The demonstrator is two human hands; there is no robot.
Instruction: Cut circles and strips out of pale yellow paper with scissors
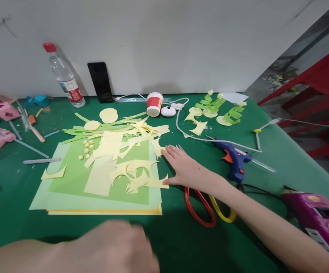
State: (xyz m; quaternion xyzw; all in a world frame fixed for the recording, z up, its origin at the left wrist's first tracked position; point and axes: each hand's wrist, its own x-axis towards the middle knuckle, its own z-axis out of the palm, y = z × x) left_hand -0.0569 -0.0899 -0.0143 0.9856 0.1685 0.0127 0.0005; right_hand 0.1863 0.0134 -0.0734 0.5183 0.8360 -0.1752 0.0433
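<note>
right hand [183, 167], fingers spread apart, yellow scraps [138, 183] touched at frame centre, left hand [119, 246] blurred at lower left, its grip cannot be told

I get fairly bright, even light over the green table [292, 159], with a pale sheen toward its right edge. Along the back edge, the plastic bottle [67, 81] throws a soft shadow rightward on the white wall [209, 45], and wide-angle distortion tilts the bottle outward. Toward the near edge, I see the left hand [119, 248] badly blurred.
</note>
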